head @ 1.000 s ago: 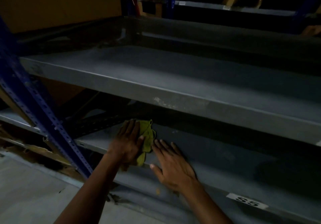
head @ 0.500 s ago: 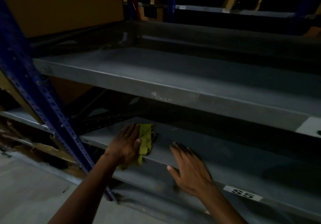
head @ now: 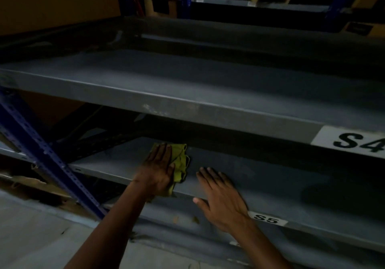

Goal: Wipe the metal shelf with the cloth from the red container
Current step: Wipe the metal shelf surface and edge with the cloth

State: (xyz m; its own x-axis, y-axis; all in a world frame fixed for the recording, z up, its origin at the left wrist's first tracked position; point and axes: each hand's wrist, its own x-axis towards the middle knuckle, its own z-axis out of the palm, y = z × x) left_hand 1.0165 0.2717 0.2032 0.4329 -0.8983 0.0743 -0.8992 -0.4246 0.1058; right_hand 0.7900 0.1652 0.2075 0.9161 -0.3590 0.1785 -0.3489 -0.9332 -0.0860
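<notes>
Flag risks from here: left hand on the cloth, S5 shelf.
1. The cloth is bunched and hangs over the shelf front edge; it could slip off.
2. The left hand presses flat with no real grip, so the cloth may slide out.
3. The right hand leans on the front lip, which may be sharp.

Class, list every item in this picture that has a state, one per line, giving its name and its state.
Yellow-green cloth: crumpled, pressed on the S5 shelf under the left hand.
Left hand: flat on the cloth.
Right hand: open, palm down on the shelf, holding nothing.
S5 shelf: bare apart from cloth and hands.
S4 shelf: bare.
</notes>
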